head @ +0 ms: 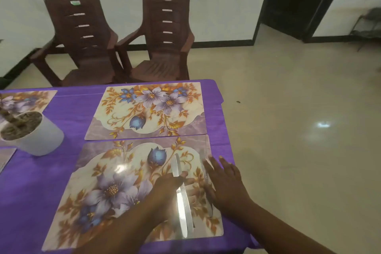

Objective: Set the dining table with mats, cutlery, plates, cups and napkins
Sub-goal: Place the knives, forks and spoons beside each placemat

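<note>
A knife (pixel 181 196), thin, stiff and probably slippery, was held at its middle by the left hand (pixel 171 189); at three o'clock, the right hand (pixel 224 183) was spread flat.

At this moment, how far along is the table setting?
Early. Done: floral mats are down, including the near mat and the far mat. In hand: the left hand holds a knife over the near mat, while the right hand rests open on a second utensil at its right edge. Left: no plates, cups or napkins visible.
</note>
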